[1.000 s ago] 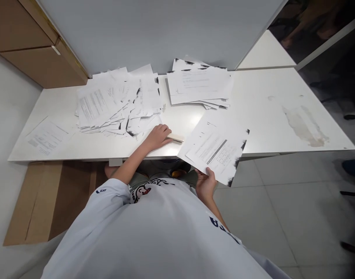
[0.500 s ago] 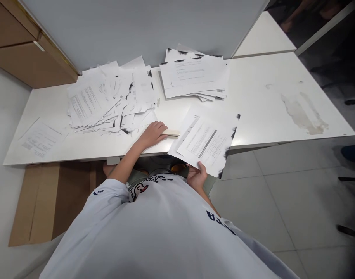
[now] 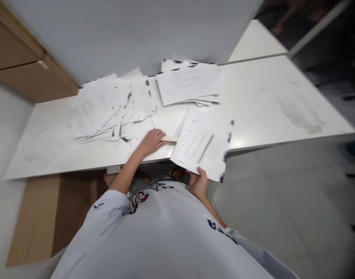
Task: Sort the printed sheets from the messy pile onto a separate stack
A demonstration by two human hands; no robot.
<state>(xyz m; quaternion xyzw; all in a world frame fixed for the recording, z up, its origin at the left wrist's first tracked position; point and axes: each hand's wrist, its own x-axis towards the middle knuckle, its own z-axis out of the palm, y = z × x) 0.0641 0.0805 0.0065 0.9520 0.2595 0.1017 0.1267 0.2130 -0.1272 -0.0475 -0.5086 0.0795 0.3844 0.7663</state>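
My left hand lies curled on the white table, its fingers closed on a small cream-coloured stapler-like object near the front edge. My right hand grips the lower edge of a few printed sheets held over the table's front edge, just right of that object. A loose spread of printed papers lies behind my left hand. A neater stack of papers sits at the back middle. The picture is smeared by motion.
A grey partition wall stands behind the table. Brown cardboard boxes stand at the left, another brown board under the table. A stain marks the table's right part. Tiled floor lies to the right.
My right hand has brought the sheets leftward, closer to my left hand and the cream object. My left hand has stayed on the object. The view has shifted and blurred.
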